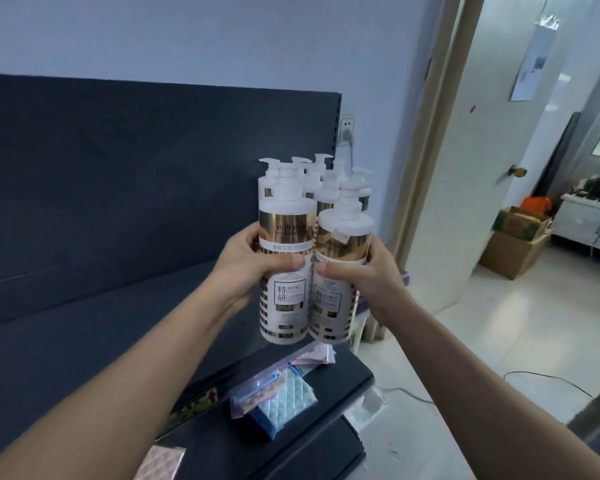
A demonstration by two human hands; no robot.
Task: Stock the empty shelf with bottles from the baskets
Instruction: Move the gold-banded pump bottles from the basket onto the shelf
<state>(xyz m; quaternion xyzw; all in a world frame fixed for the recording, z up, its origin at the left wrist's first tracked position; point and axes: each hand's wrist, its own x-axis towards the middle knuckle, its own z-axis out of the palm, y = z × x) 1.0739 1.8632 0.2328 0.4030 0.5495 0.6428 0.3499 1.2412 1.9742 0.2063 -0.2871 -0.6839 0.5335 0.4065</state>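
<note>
My left hand grips a white pump bottle with gold bands around its middle. My right hand grips a second, matching pump bottle right beside it, the two touching side by side. Both are held upright in the air above the dark blue shelf. Behind them several identical pump bottles stand in a group at the right end of the shelf, against its dark back panel. No basket is in view.
A lower dark shelf below carries small packets and a blue quilted pack. A wall socket sits beside the back panel. To the right, an open door leads to a tiled floor with cardboard boxes.
</note>
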